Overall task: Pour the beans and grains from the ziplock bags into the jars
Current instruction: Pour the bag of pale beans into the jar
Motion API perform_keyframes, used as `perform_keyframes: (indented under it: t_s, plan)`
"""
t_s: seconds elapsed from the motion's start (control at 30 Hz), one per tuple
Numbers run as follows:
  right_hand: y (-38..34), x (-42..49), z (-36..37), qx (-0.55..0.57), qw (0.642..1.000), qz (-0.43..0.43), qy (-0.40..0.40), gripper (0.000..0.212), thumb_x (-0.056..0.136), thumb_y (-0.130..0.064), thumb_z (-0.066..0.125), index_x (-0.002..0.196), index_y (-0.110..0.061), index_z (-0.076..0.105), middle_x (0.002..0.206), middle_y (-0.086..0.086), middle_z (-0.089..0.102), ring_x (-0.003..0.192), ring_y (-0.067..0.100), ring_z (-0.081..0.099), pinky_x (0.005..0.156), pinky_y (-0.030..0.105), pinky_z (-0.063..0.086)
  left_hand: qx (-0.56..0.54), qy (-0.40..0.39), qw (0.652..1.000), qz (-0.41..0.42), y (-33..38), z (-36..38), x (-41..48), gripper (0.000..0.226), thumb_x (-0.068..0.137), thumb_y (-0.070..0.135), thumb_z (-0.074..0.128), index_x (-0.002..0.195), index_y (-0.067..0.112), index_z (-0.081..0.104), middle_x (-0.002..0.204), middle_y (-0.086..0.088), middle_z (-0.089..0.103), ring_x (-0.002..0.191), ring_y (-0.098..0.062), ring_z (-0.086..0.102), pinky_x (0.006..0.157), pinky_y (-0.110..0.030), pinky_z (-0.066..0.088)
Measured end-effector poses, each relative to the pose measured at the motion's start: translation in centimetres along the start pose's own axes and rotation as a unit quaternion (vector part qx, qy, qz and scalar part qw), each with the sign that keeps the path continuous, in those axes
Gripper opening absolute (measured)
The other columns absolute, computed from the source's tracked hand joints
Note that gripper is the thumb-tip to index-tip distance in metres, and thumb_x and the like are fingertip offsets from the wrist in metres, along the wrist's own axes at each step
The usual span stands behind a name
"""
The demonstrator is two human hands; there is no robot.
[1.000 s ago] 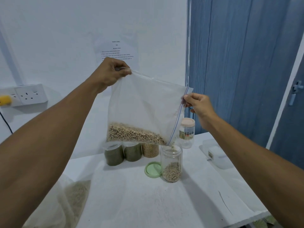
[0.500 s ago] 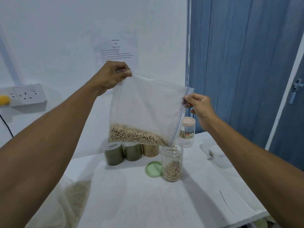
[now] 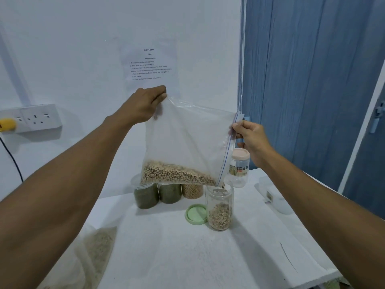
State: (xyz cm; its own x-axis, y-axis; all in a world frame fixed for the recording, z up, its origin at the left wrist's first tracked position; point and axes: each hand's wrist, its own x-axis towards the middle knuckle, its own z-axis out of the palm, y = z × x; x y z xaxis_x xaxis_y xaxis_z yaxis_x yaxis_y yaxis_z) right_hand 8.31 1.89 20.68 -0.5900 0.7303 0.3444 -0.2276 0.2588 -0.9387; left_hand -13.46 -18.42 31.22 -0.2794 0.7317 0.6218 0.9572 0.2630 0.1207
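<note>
Pinches top corner of ziplock bag (image 3: 187, 138) with left hand (image 3: 145, 105), zip edge with right hand (image 3: 250, 136). Holds bag tilted above open jar (image 3: 219, 207), low corner at its mouth, beans (image 3: 177, 174) pooled along bottom. Green lid (image 3: 195, 213) just beside jar, filled jars (image 3: 168, 192) behind, on table (image 3: 187, 257).

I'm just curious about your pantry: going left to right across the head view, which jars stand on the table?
In order: dark green jar → second green jar → tan-bean jar → open jar under the ziplock bag corner → pink-lidded jar.
</note>
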Motion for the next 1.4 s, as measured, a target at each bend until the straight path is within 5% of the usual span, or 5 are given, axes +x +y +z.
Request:
perform_keyframes:
  t_s: [0.13,0.5,1.4]
  plan:
    - [-0.3,0.0,0.1,-0.008,1.0,-0.005,0.003,0.019,0.098,-0.019,0.058,0.082,-0.018,0.069,0.074,-0.005,0.071,0.071,0.01,0.058,0.07,0.032,0.041,-0.028,-0.003,0.999,-0.026,0.0,0.0,-0.4,0.032,0.107,0.033,0.034,0.081,0.016,0.039,0.074,-0.015,0.054,0.052,-0.021,0.059,0.036,-0.026,0.044]
    - [-1.1,-0.1,-0.4,-0.027,0.999,-0.018,0.02,0.019,0.1,-0.021,0.057,0.087,-0.016,0.07,0.079,-0.003,0.071,0.075,0.013,0.06,0.074,0.033,0.044,-0.087,0.054,0.995,-0.013,0.9,0.4,-0.6,0.023,0.104,0.023,0.043,0.086,0.011,0.047,0.06,-0.01,0.059,0.041,-0.017,0.056,0.053,-0.038,0.054]
    - [-0.7,-0.3,-1.3,-0.019,0.999,-0.011,0.031,0.017,0.098,-0.023,0.059,0.091,-0.013,0.072,0.078,-0.003,0.072,0.071,0.009,0.062,0.075,0.035,0.044,-0.09,0.094,0.991,-0.028,1.2,0.9,0.1,0.015,0.098,0.024,0.06,0.096,0.012,0.051,0.077,-0.008,0.066,0.062,-0.023,0.064,0.054,-0.028,0.051]
